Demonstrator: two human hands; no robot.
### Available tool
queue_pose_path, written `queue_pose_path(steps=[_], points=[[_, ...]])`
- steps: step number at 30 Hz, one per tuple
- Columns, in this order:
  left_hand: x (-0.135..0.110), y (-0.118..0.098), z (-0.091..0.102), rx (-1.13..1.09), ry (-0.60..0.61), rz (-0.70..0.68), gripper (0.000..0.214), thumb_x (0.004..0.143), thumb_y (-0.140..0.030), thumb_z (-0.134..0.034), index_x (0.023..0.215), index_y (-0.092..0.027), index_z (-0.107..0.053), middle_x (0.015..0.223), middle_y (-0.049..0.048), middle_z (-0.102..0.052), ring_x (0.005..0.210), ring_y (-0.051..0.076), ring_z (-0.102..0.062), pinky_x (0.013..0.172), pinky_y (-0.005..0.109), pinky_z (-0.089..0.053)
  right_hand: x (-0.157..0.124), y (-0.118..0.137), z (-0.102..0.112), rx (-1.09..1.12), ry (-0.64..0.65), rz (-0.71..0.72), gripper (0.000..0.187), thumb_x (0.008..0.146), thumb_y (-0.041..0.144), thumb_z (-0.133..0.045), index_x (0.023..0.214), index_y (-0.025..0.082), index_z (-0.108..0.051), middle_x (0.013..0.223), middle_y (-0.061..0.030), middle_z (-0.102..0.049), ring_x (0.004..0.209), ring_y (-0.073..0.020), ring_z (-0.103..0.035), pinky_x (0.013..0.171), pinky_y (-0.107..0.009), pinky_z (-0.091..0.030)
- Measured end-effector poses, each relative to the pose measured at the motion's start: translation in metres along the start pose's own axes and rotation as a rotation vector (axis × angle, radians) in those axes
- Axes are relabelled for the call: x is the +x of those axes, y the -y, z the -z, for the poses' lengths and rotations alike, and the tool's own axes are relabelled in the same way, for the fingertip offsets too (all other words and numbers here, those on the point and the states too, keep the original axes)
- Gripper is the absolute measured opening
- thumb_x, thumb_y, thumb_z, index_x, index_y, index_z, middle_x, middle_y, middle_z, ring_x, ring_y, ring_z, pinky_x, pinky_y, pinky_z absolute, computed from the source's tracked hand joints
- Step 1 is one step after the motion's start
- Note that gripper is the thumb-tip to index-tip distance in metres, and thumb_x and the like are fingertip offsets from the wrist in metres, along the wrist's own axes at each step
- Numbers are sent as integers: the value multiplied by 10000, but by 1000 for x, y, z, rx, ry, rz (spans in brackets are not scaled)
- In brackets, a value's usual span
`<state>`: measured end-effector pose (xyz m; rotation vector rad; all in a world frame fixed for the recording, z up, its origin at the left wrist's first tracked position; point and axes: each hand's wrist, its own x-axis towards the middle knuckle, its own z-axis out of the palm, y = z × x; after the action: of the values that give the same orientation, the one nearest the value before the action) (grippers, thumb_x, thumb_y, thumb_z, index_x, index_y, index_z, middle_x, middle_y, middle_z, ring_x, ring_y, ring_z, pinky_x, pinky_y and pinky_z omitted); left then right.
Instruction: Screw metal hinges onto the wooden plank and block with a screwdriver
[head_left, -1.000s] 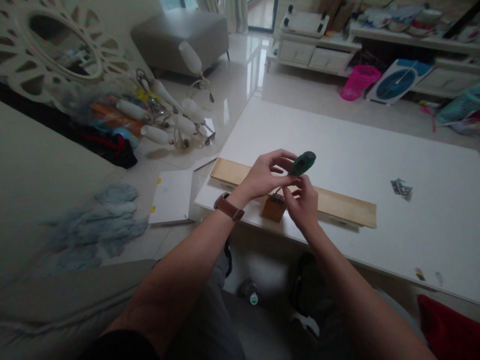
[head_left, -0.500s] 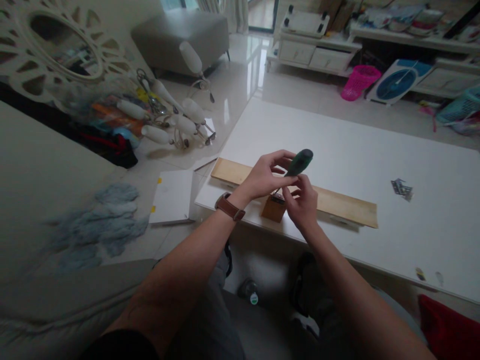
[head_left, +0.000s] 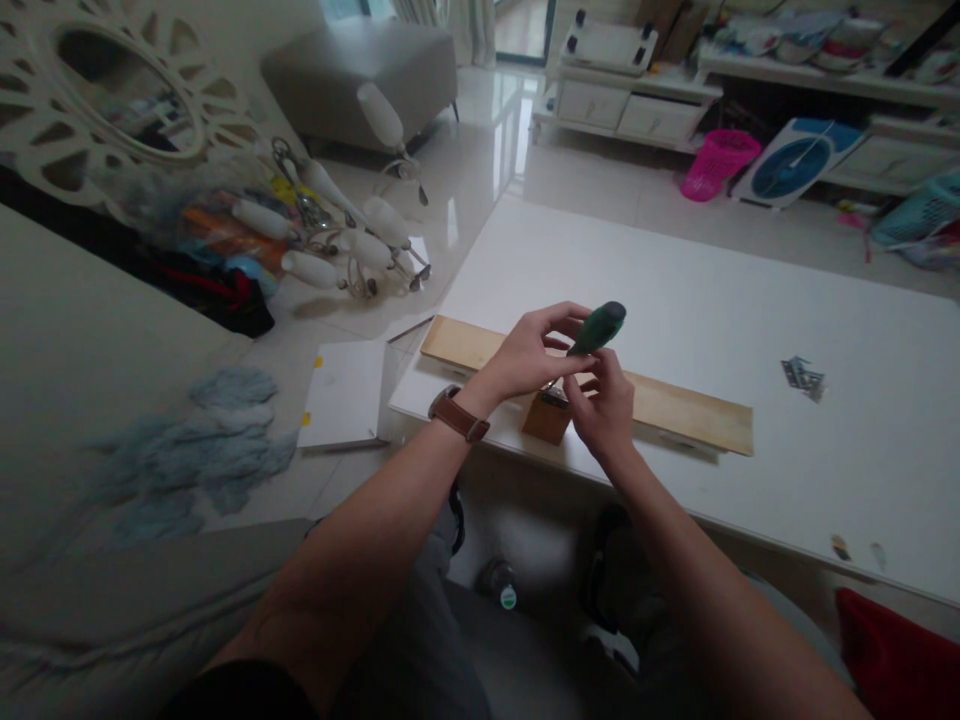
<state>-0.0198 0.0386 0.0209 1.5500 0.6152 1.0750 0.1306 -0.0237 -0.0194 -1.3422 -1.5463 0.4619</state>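
Observation:
My left hand (head_left: 525, 350), with a brown-strapped watch on its wrist, is closed around a screwdriver (head_left: 602, 326) with a green and black handle. The tool slants down to the left, its shaft partly covered by fingers. Its tip reaches a small metal piece, possibly a hinge (head_left: 553, 397), on top of a brown wooden block (head_left: 546, 422). My right hand (head_left: 606, 405) is closed beside the metal piece, thumb and fingers pinched near the shaft; what they grip is hidden. Behind both hands a long pale wooden board (head_left: 694, 412) lies across the white table (head_left: 675, 290).
Small metal hardware pieces (head_left: 804, 378) lie on the table's right part. A white box (head_left: 345, 393) stands on the floor left of the table, near a lamp with several white shades (head_left: 367, 245). A bottle (head_left: 504, 585) is on the floor between my feet.
The screwdriver handle looks slightly turned, and the view has shifted a touch. Both hands keep nearly the same place at the block.

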Motion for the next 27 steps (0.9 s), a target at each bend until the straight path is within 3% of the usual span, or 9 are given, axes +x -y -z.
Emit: queue_pose_path(steps=[8, 14, 18, 22, 27], points=[[2, 3, -3, 79, -145, -15, 426, 720, -327, -930, 1029, -201, -665, 924, 1, -727, 914, 156, -691, 867, 330, -557, 1, 1, 0, 43, 3, -39, 279, 862, 330, -724, 1105, 262, -606, 920, -7, -774, 726, -177, -722, 564, -268, -585], [1, -1, -1, 22, -72, -7, 427, 754, -316, -907, 1093, -211, -669, 1061, 43, -756, 1036, 188, -715, 894, 335, -565, 0, 1, 0, 44, -21, -30, 281, 889, 301, -685, 1154, 261, -599, 925, -10, -788, 696, -167, -718, 562, -266, -580], [1, 2, -3, 36, -99, -16, 407, 766, -291, -897, 1099, -218, -674, 1030, 30, -748, 1014, 180, -713, 899, 340, -568, 1, 1, -1, 70, -14, -30, 291, 873, 287, -684, 1148, 265, -591, 916, -2, -780, 742, -177, -733, 586, -271, -594], [1, 0, -3, 71, -114, -26, 443, 729, -231, -900, 1107, -219, -670, 1010, 21, -726, 989, 169, -687, 870, 317, -563, 1, 2, -1, 42, -15, -21, 225, 876, 296, -683, 1080, 264, -592, 924, 5, -777, 660, -151, -694, 566, -267, -583], [-3, 1, 12, 200, 1, 117, 537, 705, -79, -801, 1212, -196, -667, 1087, 61, -716, 924, 154, -668, 795, 280, -563, 0, 3, 0, 39, -17, -48, 177, 917, 299, -651, 1075, 261, -580, 944, -27, -802, 746, -185, -750, 571, -272, -574]])
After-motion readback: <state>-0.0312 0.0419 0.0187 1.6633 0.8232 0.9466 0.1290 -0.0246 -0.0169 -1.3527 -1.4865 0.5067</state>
